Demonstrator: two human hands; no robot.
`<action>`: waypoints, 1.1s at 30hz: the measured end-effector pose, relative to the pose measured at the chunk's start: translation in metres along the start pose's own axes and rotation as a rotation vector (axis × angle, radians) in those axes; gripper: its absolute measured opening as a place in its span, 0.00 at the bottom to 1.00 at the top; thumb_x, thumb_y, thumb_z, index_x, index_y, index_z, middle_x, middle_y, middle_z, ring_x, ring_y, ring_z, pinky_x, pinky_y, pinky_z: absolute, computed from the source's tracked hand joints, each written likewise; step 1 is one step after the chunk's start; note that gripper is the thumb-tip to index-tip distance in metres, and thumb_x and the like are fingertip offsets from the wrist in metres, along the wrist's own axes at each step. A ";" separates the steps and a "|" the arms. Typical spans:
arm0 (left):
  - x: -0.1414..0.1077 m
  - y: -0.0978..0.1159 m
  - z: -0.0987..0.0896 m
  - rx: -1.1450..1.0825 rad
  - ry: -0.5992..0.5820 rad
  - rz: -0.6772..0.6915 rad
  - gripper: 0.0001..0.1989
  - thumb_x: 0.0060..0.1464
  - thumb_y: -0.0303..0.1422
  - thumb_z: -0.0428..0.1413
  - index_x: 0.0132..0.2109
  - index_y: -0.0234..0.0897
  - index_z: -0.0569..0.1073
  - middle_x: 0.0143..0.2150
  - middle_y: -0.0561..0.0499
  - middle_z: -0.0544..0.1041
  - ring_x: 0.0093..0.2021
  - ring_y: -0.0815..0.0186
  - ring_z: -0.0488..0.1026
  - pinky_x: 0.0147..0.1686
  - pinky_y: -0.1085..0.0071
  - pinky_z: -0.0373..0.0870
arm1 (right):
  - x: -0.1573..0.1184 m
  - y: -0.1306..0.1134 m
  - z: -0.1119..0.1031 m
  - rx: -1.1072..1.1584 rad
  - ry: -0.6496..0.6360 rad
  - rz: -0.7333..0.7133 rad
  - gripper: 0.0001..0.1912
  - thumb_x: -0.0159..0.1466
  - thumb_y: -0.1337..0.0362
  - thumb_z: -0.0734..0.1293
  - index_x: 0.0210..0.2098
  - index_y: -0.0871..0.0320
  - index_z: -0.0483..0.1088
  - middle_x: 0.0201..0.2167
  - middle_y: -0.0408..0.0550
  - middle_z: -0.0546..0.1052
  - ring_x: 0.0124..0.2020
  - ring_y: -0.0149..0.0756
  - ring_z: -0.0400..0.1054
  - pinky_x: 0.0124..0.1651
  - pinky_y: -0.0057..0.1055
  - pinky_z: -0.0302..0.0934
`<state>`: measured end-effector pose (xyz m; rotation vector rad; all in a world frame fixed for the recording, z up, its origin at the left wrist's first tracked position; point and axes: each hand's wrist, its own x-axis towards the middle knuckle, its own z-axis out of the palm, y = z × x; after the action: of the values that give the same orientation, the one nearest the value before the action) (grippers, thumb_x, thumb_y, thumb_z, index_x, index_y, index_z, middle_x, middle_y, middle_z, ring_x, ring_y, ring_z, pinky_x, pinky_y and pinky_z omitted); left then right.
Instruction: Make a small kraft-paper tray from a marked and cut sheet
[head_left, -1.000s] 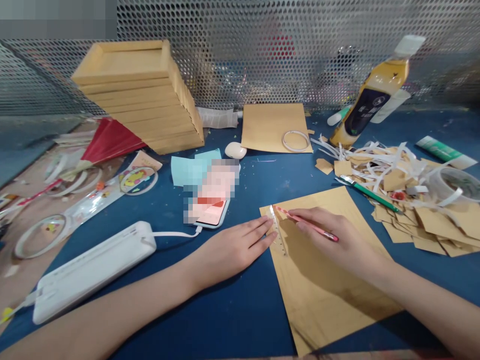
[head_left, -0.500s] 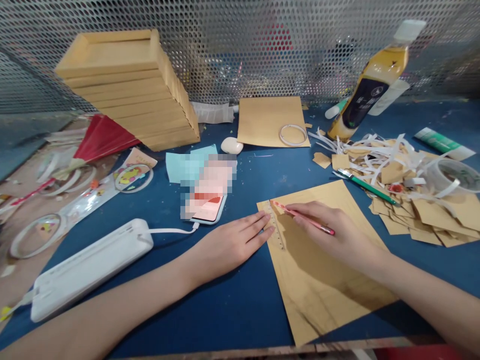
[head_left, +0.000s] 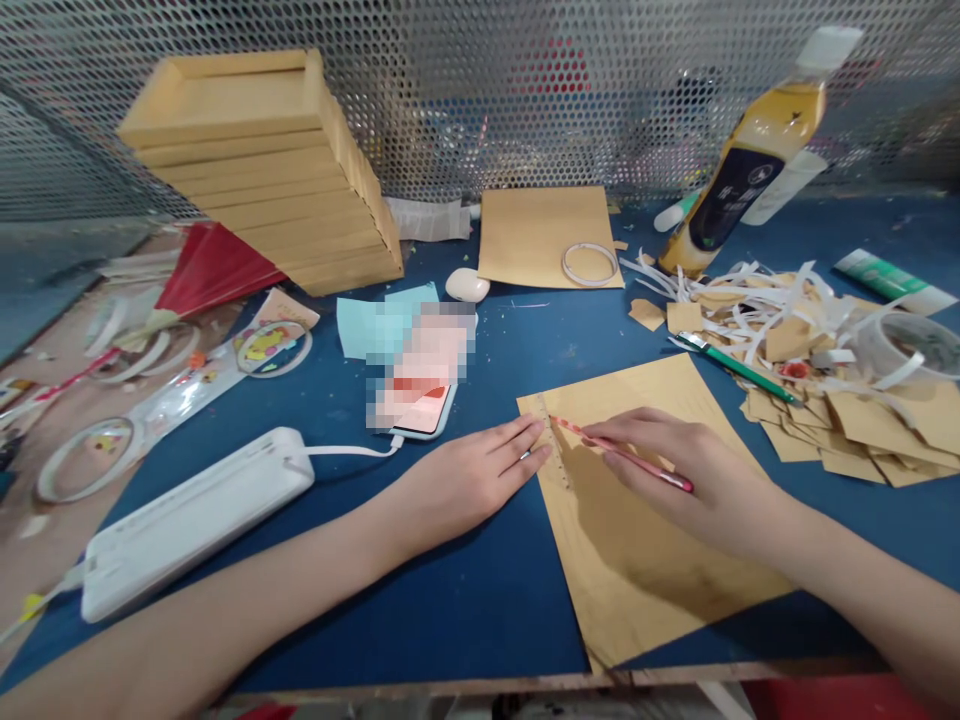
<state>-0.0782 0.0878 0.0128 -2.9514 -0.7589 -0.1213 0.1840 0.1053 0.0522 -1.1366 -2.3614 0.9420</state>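
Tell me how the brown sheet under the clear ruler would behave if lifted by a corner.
The brown sheet is probably light, since its edges look thin. Being broad for that thinness, it would likely bow. The clear ruler might slide off, as only the left hand seems to steady it.

From the wearer's head, we look forward and down across the surface (head_left: 487,600), near enough that the left arm (head_left: 262,595) and right arm (head_left: 862,590) run in from the lower corners. Our single view sets the left hand (head_left: 457,482) and right hand (head_left: 675,465) below mid-frame and reaches back to the mesh (head_left: 420,70).
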 end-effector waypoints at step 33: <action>-0.009 0.052 -0.008 0.069 0.093 0.048 0.18 0.65 0.24 0.44 0.58 0.25 0.67 0.59 0.36 0.69 0.61 0.54 0.65 0.59 0.61 0.65 | -0.032 -0.004 0.003 0.112 0.000 -0.014 0.16 0.68 0.66 0.59 0.52 0.53 0.71 0.46 0.50 0.78 0.47 0.39 0.73 0.47 0.34 0.68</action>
<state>-0.0615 0.0372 0.0163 -2.8736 -0.6658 -0.2225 0.1997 0.0765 0.0521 -1.0763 -2.2824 1.0547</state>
